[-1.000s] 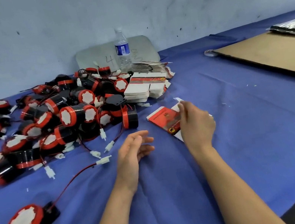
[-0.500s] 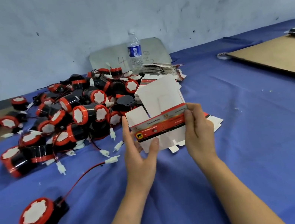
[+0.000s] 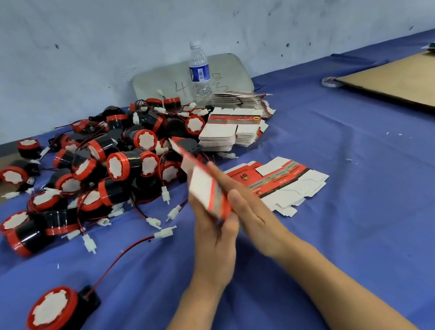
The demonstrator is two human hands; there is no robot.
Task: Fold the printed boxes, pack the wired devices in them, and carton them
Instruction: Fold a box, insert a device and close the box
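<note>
Red-white box (image 3: 206,192) (blurred) between hands (image 3: 215,241)

Wired devices (image 3: 113,168) heaped left, box stack (image 3: 221,135) beside them, cardboard sheet (image 3: 413,86) right

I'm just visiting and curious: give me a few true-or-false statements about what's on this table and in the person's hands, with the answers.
1. A printed box is held between the left hand and the right hand. True.
2. The water bottle lies on its side. False: it stands upright near the wall.
3. One device sits apart from the pile. True.
4. The cloth is green. False: it is blue.
</note>
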